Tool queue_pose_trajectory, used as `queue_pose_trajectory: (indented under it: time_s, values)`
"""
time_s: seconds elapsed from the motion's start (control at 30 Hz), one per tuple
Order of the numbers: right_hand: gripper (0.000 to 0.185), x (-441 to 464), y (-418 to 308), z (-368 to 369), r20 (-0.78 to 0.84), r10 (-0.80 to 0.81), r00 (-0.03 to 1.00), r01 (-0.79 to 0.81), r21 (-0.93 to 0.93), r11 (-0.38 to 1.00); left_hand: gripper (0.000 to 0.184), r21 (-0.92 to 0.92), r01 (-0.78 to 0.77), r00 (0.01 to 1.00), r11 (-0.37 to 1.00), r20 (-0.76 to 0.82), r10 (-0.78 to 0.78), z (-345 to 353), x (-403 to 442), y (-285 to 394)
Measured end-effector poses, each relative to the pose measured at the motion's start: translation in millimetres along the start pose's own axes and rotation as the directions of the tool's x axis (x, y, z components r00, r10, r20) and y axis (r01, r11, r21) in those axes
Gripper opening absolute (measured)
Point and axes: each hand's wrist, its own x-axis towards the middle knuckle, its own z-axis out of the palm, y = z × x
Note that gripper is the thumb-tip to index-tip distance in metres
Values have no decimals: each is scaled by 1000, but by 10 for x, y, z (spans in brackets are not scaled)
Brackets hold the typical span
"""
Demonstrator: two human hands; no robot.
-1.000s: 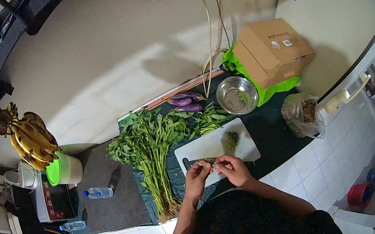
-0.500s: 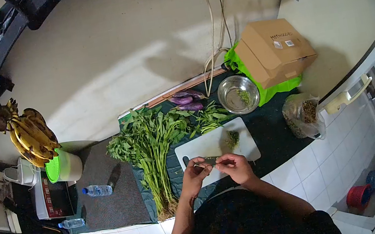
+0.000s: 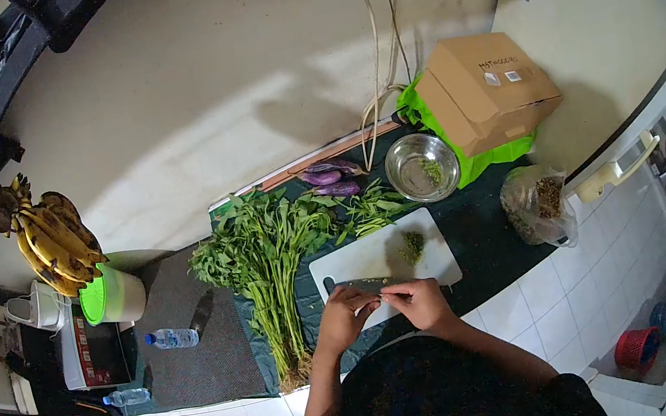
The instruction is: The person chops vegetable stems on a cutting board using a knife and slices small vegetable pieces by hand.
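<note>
My left hand [image 3: 344, 320] and my right hand [image 3: 419, 303] meet over the near edge of a white cutting board [image 3: 440, 247]. Thumbs and fingers are pinched together, tips almost touching, around something too small to make out. Just beyond the fingers, a dark, blade-like strip [image 3: 362, 284] shows on the board, partly covered by my hands. A small heap of chopped greens [image 3: 412, 247] lies toward the board's right side. Left of the board spreads a big bunch of leafy greens with roots [image 3: 271, 263]. Loose green pods or leaves [image 3: 375, 211] rest behind the board.
Behind the board are purple eggplants [image 3: 330, 179] and a metal bowl [image 3: 405, 181] holding some green bits. To the right stand a cardboard box [image 3: 491, 95] and a clear plastic bag [image 3: 536, 208]. Bananas [image 3: 54, 244] hang at left, above a green-lidded tub [image 3: 128, 298] and a water bottle [image 3: 173, 338].
My fingers have curled in more, and both hands have turned slightly while staying pinched at the same spot. The surroundings look the same.
</note>
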Motion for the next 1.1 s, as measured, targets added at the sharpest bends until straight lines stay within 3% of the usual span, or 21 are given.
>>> queue_pose_trajectory:
  time_s: [0.23, 0.43, 0.5, 0.63, 0.77, 0.83, 0.9, 1.07, 1.1]
  values:
    - [19, 14, -18, -70, 45, 3, 999, 1, -91, 996, 13, 22, -35, 999, 999, -29, 36, -41, 9, 32]
    - [23, 10, -12, -70, 51, 27, 998, -18, -158, 987, 11, -4, 3, 993, 1000, 114, -3, 96, -55, -97]
    - [24, 11, -21, -73, 41, 0, 999, 7, -176, 984, 16, -5, -69, 978, 998, 195, 68, 126, -49, -116]
    - [26, 8, 3, -84, 39, -2, 999, 13, -267, 964, 11, -17, -84, 976, 996, 200, 86, 108, -16, -100]
    - [27, 34, -22, -143, 69, 11, 998, 7, -251, 968, 9, -191, -33, 979, 981, 194, 71, 16, -6, -3]
    - [28, 38, 50, -119, 29, -82, 996, 87, -257, 962, 9, -273, -4, 977, 962, 206, 63, 44, -25, -6]
    - [30, 39, -19, -146, 16, -60, 998, 62, -249, 967, 9, -336, 110, 981, 935, 188, -48, 107, -61, 1]
    - [38, 65, -4, -182, 2, -61, 998, 59, -304, 951, 12, -356, 63, 982, 932, 189, 6, 163, -50, 52]
    - [40, 54, -8, -165, -19, -19, 1000, 15, -206, 978, 12, -379, 56, 982, 924, 190, 19, 190, -46, 39]
